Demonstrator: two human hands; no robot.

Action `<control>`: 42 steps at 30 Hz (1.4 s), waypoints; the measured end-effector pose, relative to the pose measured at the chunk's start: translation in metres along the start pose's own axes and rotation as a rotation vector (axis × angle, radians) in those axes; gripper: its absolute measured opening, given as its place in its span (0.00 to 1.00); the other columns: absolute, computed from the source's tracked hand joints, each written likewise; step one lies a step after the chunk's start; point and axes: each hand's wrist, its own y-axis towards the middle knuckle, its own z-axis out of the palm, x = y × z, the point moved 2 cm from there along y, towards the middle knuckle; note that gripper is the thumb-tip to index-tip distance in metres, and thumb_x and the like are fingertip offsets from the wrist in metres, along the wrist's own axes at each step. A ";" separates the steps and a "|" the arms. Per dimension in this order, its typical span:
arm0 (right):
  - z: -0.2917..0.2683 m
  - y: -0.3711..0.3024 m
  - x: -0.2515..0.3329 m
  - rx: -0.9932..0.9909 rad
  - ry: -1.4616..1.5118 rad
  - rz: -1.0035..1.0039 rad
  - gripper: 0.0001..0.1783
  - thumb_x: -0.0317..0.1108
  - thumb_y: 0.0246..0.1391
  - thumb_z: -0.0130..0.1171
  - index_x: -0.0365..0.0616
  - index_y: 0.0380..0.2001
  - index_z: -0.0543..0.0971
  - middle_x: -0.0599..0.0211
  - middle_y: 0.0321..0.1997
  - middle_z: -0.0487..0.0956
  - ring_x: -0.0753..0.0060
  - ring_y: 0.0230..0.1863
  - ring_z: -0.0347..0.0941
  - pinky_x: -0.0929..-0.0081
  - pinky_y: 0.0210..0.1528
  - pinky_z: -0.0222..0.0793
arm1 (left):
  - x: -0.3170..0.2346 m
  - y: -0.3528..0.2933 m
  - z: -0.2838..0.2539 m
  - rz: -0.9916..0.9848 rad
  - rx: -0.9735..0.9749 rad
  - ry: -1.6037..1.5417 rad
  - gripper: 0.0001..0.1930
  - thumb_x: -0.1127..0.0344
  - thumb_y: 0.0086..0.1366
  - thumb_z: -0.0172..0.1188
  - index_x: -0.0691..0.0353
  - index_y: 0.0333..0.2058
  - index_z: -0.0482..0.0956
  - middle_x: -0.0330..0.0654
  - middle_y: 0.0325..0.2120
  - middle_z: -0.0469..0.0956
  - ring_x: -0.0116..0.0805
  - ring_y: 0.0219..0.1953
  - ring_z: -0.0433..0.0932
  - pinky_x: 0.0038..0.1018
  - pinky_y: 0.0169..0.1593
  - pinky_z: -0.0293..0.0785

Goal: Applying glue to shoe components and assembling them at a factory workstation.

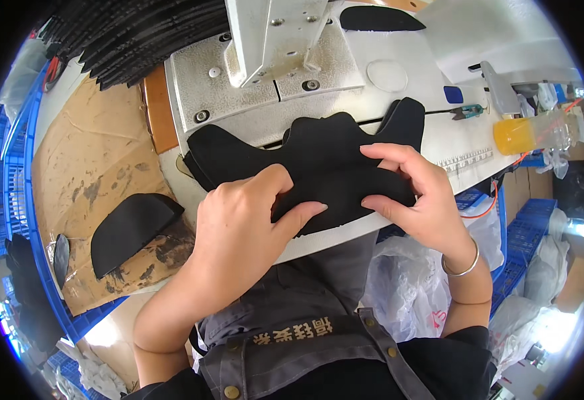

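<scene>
A black padded fabric piece with a wavy upper edge and two raised side lobes lies on the pale machine table in front of me. Its near edge is folded or rolled up toward me. My left hand grips this edge on the left, thumb on top, with the other fingers curled and partly hidden. On the right, my right hand pinches the same fold between thumb and fingers. Beyond the piece stands the metal arm of a machine, bolted to a plate.
Left, brown cardboard bears a black half-round piece. Another black piece lies at the far side. Small snips, a ruler strip and a bottle of yellow liquid are at right. Blue crates flank the table.
</scene>
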 end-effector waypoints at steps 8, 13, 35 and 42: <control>0.000 -0.002 0.001 -0.014 -0.089 -0.065 0.28 0.24 0.42 0.68 0.41 0.50 0.75 0.62 0.50 0.78 0.63 0.47 0.77 0.71 0.51 0.73 | 0.000 0.000 0.001 0.028 -0.008 0.018 0.20 0.56 0.49 0.71 0.64 0.24 0.71 0.45 0.14 0.73 0.45 0.17 0.74 0.33 0.22 0.67; 0.000 0.000 0.000 0.002 -0.089 -0.078 0.27 0.24 0.42 0.68 0.41 0.49 0.75 0.61 0.49 0.78 0.62 0.46 0.77 0.71 0.51 0.73 | 0.003 -0.002 0.006 0.075 -0.087 0.021 0.21 0.59 0.46 0.75 0.63 0.22 0.69 0.40 0.11 0.63 0.32 0.13 0.60 0.27 0.20 0.59; 0.013 0.009 0.018 0.052 -0.329 -0.107 0.37 0.28 0.37 0.70 0.42 0.54 0.68 0.52 0.51 0.74 0.47 0.50 0.72 0.64 0.49 0.70 | -0.002 -0.004 -0.013 0.078 0.097 0.084 0.18 0.56 0.54 0.68 0.64 0.28 0.72 0.44 0.11 0.70 0.44 0.15 0.73 0.33 0.21 0.65; 0.012 0.010 0.020 0.087 -0.359 -0.067 0.36 0.28 0.37 0.71 0.42 0.54 0.69 0.52 0.51 0.74 0.47 0.51 0.72 0.63 0.53 0.69 | 0.004 -0.002 -0.015 0.103 -0.063 0.105 0.14 0.62 0.55 0.67 0.64 0.21 0.72 0.43 0.12 0.71 0.41 0.16 0.71 0.31 0.22 0.64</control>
